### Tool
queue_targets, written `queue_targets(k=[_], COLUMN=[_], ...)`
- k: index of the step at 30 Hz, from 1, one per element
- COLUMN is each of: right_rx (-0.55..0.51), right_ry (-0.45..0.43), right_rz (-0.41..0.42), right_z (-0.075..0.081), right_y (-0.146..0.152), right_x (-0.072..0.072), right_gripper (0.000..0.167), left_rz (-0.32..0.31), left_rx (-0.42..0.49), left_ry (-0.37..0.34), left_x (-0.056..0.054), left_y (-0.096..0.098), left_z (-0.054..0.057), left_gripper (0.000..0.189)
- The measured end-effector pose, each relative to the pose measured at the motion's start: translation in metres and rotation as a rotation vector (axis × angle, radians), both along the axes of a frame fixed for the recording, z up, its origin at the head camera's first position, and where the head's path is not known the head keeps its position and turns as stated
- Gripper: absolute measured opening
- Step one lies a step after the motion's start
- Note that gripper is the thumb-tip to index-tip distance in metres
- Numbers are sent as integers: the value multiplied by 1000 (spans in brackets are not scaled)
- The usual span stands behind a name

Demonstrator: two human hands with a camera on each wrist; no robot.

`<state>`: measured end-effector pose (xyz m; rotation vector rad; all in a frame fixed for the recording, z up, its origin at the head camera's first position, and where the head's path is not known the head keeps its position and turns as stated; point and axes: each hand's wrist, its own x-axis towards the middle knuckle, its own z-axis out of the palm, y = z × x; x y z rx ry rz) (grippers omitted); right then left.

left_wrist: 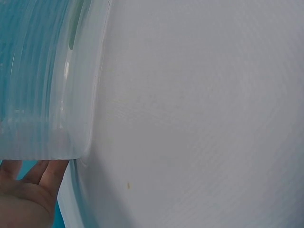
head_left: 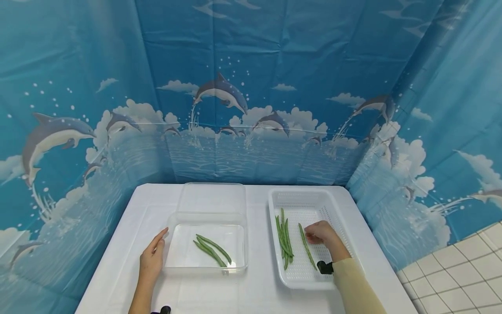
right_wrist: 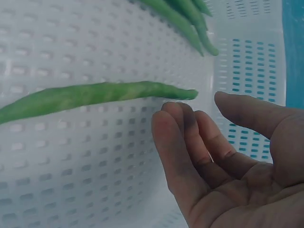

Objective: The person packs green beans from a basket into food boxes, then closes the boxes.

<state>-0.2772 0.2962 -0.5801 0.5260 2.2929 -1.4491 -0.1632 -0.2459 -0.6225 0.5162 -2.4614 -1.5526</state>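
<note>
My right hand is over the white perforated basket, thumb and fingers apart with nothing between them. Its fingertips are close beside one end of a single green bean lying on the basket floor. Several more green beans lie bunched along the basket's left side. To the left stands a clear plastic container with a few green beans in it. My left hand, its fingers extended, rests by the container's left wall, fingertips right at that side; in the left wrist view the container overlaps some fingers.
Behind the clear container lies its transparent lid, open toward the back. Both containers stand on a table with a white cover. A blue dolphin-print curtain closes off the back and sides. White tiles show at the lower right.
</note>
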Motion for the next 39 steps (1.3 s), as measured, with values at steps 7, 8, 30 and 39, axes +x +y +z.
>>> queue_targets(k=[7, 8, 30, 39], right_rx=[86, 96, 295, 93], right_ry=[6, 11, 70, 62], right_rz=[75, 89, 172, 125], right_z=[-7, -8, -17, -5], right_y=[-1, -2, -35, -35], right_x=[6, 7, 3, 3], right_gripper=[24, 24, 16, 28], left_rz=[5, 6, 15, 19], left_rx=[-13, -13, -23, -38], left_ry=[1, 0, 1, 17], left_x=[-2, -2, -2, -1], left_y=[0, 0, 0, 1], left_z=[0, 0, -4, -1], left_gripper=[45, 45, 44, 45])
